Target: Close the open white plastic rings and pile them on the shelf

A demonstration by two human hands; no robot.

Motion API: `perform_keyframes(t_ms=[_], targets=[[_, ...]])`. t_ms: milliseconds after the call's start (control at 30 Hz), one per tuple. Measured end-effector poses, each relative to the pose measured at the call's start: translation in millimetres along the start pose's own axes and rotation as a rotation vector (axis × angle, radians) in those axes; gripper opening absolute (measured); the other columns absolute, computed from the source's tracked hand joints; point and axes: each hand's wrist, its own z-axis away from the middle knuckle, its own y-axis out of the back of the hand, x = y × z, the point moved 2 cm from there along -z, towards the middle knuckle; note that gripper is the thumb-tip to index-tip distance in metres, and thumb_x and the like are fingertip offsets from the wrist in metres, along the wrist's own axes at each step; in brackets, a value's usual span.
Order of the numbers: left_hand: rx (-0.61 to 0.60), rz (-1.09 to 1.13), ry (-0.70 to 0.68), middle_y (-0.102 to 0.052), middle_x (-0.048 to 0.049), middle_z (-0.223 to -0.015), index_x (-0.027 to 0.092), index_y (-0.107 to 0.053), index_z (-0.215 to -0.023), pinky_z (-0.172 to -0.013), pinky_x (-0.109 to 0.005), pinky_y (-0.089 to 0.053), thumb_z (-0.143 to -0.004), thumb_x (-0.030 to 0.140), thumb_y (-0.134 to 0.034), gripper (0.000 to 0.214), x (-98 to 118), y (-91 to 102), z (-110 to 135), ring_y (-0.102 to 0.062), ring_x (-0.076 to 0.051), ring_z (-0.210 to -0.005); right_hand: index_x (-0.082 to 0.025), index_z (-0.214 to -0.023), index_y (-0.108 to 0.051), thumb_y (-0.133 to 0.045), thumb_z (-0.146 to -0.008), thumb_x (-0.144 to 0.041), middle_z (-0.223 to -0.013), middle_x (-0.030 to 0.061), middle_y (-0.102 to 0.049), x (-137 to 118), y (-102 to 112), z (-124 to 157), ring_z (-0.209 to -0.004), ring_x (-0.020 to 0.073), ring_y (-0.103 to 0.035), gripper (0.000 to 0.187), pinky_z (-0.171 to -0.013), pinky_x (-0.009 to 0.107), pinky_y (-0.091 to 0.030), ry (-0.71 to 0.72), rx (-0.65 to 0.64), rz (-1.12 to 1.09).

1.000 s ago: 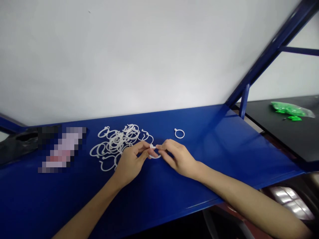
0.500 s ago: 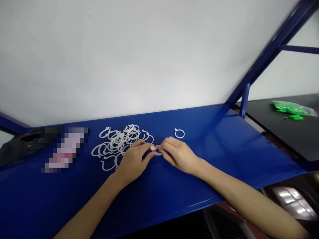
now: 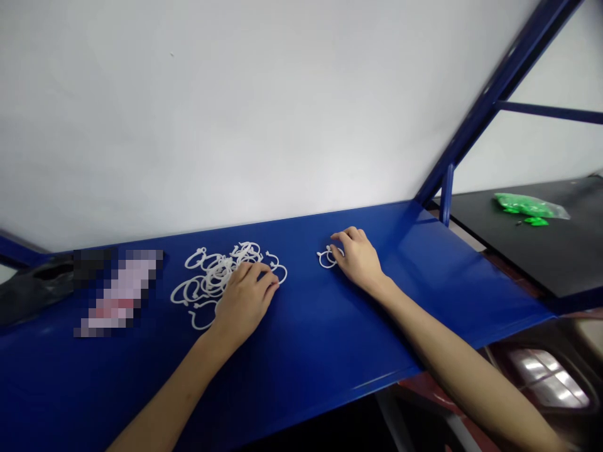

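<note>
A loose pile of white plastic rings [image 3: 214,276] lies on the blue shelf [image 3: 306,339]. My left hand [image 3: 245,298] rests palm down on the pile's right edge, its fingers slightly bent over the rings and the fingertips near one open ring [image 3: 281,274]. My right hand [image 3: 358,256] lies further right with its fingers stretched out. Its fingertips touch a small set of white rings [image 3: 325,258] lying apart from the pile. Neither hand lifts anything off the shelf.
A blurred-out pinkish object [image 3: 117,289] lies left of the pile, with a dark bag [image 3: 28,292] at the far left. A white wall stands behind. Blue frame posts [image 3: 447,185] rise at the right. Beyond them, green pieces [image 3: 525,206] lie on a black table [image 3: 527,251].
The hands, which held one white ring together in front of the pile, have parted. The right hand carried the ring to the single ring on the right. The left hand moved onto the pile.
</note>
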Motion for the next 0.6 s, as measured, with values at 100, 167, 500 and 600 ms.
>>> perform_keyframes(t_ms=[100, 167, 500, 600], targets=[[0.071, 0.041, -0.020, -0.064, -0.0072, -0.099, 0.019, -0.071, -0.095, -0.090, -0.040, -0.050, -0.095, 0.022, -0.056, 0.015, 8.8, 6.8, -1.5, -0.055, -0.023, -0.097, -0.019, -0.109, -0.067, -0.057, -0.098, -0.025, -0.105, 0.0118, -0.065, -13.2, 8.1, 5.1, -0.099, 0.0279, -0.058, 0.017, -0.089, 0.044, -0.053, 0.097, 0.046, -0.150], [0.115, 0.062, -0.039, -0.062, -0.0066, -0.098, 0.019, -0.071, -0.097, -0.090, -0.037, -0.050, -0.095, 0.022, -0.057, 0.014, 14.7, 10.8, -1.4, -0.055, -0.021, -0.095, -0.020, -0.112, -0.066, -0.057, -0.100, -0.029, -0.103, 0.0092, -0.067, -25.6, 11.2, 10.9, -0.097, 0.0251, -0.061, 0.018, -0.089, 0.042, -0.053, 0.172, -0.008, -0.326], [0.164, 0.135, -0.114, -0.063, -0.0036, -0.096, 0.021, -0.069, -0.097, -0.087, -0.032, -0.049, -0.095, 0.018, -0.059, 0.011, 29.9, 11.9, -0.5, -0.057, -0.018, -0.092, -0.019, -0.113, -0.058, -0.054, -0.100, -0.026, -0.089, 0.0021, -0.069, -56.1, 7.0, 32.6, -0.076, 0.0145, -0.068, 0.015, -0.069, 0.027, -0.053, 0.172, -0.219, -0.775], [0.168, 0.167, 0.034, -0.068, -0.0041, -0.096, 0.019, -0.066, -0.099, -0.090, -0.037, -0.049, -0.095, 0.026, -0.060, 0.010, 23.3, 10.5, -0.6, -0.060, -0.020, -0.094, -0.019, -0.113, -0.058, -0.054, -0.099, -0.025, -0.086, 0.0012, -0.069, -54.1, 7.2, 32.5, -0.073, 0.0134, -0.067, 0.015, -0.068, 0.025, -0.053, 0.164, -0.174, -0.779]])
